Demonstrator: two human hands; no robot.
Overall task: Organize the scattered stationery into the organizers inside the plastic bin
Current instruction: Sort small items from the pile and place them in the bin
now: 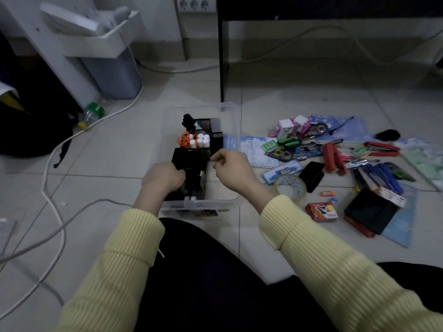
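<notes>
**Left hand** (165,176) is curled inside the clear plastic bin (231,109), with its fingers closed over the left wall of the near black organizer (190,155). **Right hand** (233,172) is held at that organizer's right edge, thumb and forefinger pinched together. Whether anything is caught between them cannot be told. Both arms are covered by yellow ribbed sleeves (311,248).

Toward the bin's far edge a black mesh organizer (206,125) is seen. It is loaded with black markers (188,121), orange-handled scissors (184,140) and white-capped glue sticks (201,140).

The bin is set on the tiled floor (107,152). Loose stationery is scattered on the floor to the right of the bin:
- a roll of clear tape (290,185) near the bin's near right corner
- a spiral notebook (254,152) by its right edge
- green-handled scissors (288,142), a correction tape roller (279,153), a red stapler (383,148) and blue utility knives (383,176) farther right
- a red box (322,212) beside the right sleeve
</notes>
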